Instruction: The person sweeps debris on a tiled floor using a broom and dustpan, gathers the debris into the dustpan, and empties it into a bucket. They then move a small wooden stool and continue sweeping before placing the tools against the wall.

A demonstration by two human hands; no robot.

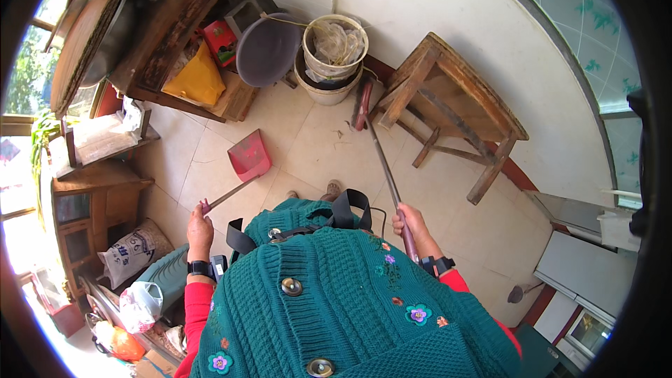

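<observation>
My left hand (200,228) grips the handle end of a long-handled red dustpan (250,156), whose pan rests on the tiled floor at left centre. In my right hand (412,223) is the long handle of a broom (365,104). Its reddish head and dark bristles touch the floor between the stacked buckets and the wooden table. Small scraps of debris (340,137) lie on the tiles just left of the broom head.
White buckets (334,71) holding plastic bags and a grey basin (269,50) stand by the wall. A tilted wooden table (457,100) is at right. At left are a wooden cabinet (100,189), a low shelf (100,139) and a printed sack (135,252).
</observation>
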